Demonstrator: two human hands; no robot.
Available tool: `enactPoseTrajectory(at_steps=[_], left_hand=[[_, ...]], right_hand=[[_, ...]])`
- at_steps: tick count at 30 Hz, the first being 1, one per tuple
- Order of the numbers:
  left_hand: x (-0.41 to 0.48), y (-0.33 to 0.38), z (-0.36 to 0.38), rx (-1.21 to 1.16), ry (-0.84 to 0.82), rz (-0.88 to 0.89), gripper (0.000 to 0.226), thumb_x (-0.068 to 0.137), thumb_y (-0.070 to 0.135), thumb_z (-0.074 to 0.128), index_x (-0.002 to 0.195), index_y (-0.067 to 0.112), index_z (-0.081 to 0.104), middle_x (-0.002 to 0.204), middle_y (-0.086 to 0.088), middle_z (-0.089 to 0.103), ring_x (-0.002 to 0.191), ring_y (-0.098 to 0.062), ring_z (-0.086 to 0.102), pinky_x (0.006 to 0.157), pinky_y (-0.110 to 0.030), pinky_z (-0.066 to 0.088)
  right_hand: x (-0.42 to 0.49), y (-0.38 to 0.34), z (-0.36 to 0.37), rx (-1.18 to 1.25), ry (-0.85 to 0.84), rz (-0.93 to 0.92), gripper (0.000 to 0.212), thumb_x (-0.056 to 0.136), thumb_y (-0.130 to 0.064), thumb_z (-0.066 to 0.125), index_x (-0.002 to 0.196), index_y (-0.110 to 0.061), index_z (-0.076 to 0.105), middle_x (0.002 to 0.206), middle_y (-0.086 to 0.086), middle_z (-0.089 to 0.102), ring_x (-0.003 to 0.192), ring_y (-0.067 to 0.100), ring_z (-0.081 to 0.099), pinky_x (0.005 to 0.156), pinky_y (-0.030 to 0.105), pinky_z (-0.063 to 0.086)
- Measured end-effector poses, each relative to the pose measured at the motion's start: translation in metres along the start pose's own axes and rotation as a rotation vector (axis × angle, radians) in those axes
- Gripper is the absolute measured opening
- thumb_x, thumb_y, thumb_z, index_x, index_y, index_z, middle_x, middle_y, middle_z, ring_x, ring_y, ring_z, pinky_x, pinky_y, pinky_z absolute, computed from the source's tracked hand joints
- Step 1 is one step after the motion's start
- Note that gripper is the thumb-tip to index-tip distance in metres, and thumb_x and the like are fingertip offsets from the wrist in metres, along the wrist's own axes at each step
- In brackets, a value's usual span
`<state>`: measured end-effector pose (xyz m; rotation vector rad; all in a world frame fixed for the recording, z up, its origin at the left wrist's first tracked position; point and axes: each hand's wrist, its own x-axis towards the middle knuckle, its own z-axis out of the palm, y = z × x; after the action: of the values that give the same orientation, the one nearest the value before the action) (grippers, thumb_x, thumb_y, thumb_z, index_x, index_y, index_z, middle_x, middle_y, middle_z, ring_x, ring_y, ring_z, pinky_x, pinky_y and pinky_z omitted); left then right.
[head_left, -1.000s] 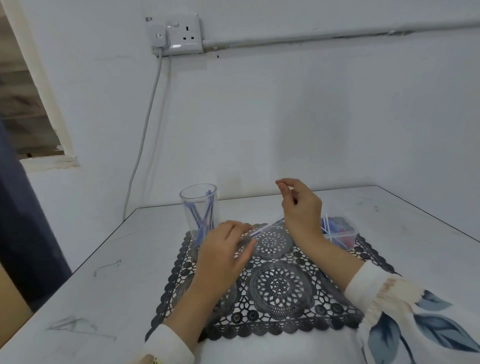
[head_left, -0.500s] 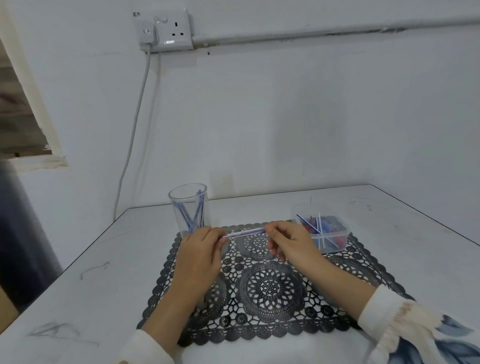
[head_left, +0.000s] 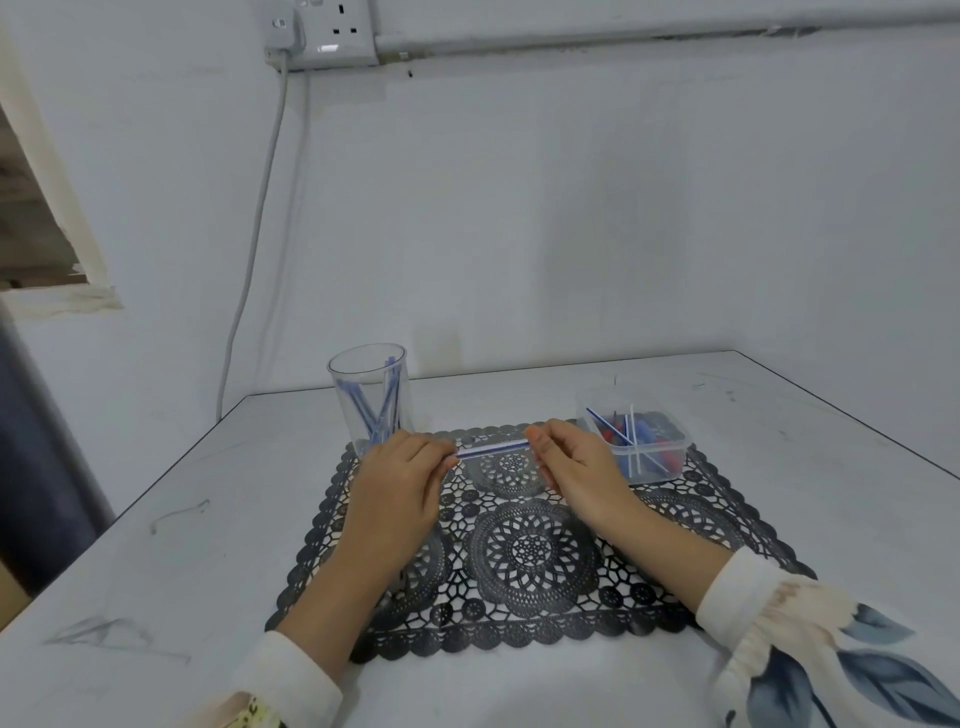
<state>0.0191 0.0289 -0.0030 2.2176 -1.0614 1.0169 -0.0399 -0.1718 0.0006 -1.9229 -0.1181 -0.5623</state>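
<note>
1. I see the left hand (head_left: 397, 483) and the right hand (head_left: 582, 467) at frame centre, above a black lace placemat (head_left: 530, 551).
2. A blue-and-white striped stick (head_left: 491, 448) spans the gap between them, nearly level, raised off the placemat.
3. Left hand: fingers curled, fingertips pinching the stick's left end.
4. Right hand: thumb and forefinger pinch the stick's right end; the remaining fingers are folded under.
5. A clear plastic cup (head_left: 345, 431) stands upright at the placemat's far left corner, just behind the left hand. Blue sticks (head_left: 374, 410) lean crossed inside it.
6. A clear plastic tub (head_left: 675, 452) sits on the placemat's far right corner, just beyond the right hand, holding more sticks (head_left: 631, 441) and red pieces.
7. The white table (head_left: 831, 467) carries all of this; a wall socket (head_left: 332, 36) is at the frame's upper left.
</note>
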Motion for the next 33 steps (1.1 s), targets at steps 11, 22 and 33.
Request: enactPoseTrajectory(at_steps=[11, 22, 33], left_hand=[[0.0, 0.005, -0.002, 0.024, -0.096, -0.088, 0.02, 0.088, 0.015, 0.038, 0.072, 0.026, 0.044, 0.063, 0.019, 0.04, 0.063, -0.005, 0.033, 0.064, -0.024, 0.029], [-0.002, 0.001, -0.002, 0.002, -0.135, -0.104, 0.025, 0.088, 0.027, 0.024, 0.069, 0.026, 0.041, 0.063, 0.017, 0.042, 0.065, -0.01, 0.039, 0.066, -0.027, 0.029], [-0.004, -0.003, 0.0, 0.108, -0.155, -0.104, 0.032, 0.084, 0.002, 0.056, 0.071, 0.026, 0.041, 0.068, 0.015, 0.044, 0.067, -0.013, 0.039, 0.071, -0.029, 0.032]], right_hand=[[-0.005, -0.003, -0.001, -0.102, 0.132, -0.295, 0.027, 0.089, -0.035, 0.049, 0.063, -0.03, 0.05, 0.048, -0.006, 0.046, 0.046, 0.004, 0.043, 0.047, 0.015, 0.032], [-0.003, -0.004, 0.002, 0.158, 0.001, 0.031, 0.007, 0.09, -0.01, 0.059, 0.085, -0.013, 0.063, 0.07, 0.002, 0.068, 0.06, 0.013, 0.059, 0.055, 0.027, 0.051], [0.001, -0.016, -0.001, 0.753, -0.061, 0.556, 0.009, 0.084, -0.007, 0.062, 0.09, 0.0, 0.064, 0.077, 0.012, 0.066, 0.069, 0.019, 0.061, 0.06, 0.023, 0.051]])
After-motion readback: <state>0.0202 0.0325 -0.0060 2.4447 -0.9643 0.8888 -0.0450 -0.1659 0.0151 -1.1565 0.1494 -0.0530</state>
